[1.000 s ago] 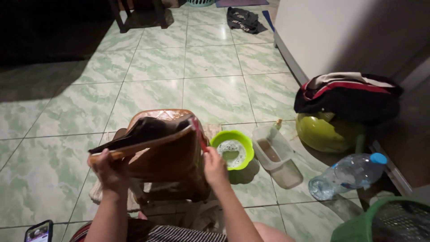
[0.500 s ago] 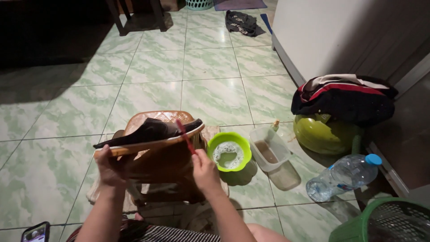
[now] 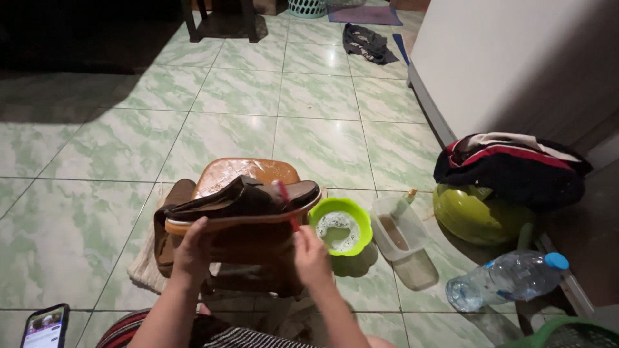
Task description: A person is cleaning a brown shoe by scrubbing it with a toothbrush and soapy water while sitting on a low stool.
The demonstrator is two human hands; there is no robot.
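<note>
I see my left hand (image 3: 193,248) cupped under the brown sandal (image 3: 242,203), fingers curled up around its pale sole edge so it is held level above a small brown stool (image 3: 245,173). My right hand (image 3: 311,256) is closed around the handle of a red toothbrush (image 3: 287,205), whose head rests on the sandal's upper near the heel end; the bristles are too small for me to make out, so I cannot tell whether they press in or merely touch.

Just beside the right hand sits a green bowl (image 3: 340,225) with foamy white liquid in it. Next to that stands a clear plastic container (image 3: 398,225) holding brownish liquid, with a tool propped in it. Further right lies a clear water bottle with a blue cap (image 3: 506,280) on its side, and behind it a green helmet (image 3: 474,216) under a dark bundle of clothing with red and white stripes (image 3: 512,164). A phone (image 3: 45,325) lies on the green tiled floor (image 3: 97,212) near my left elbow.
</note>
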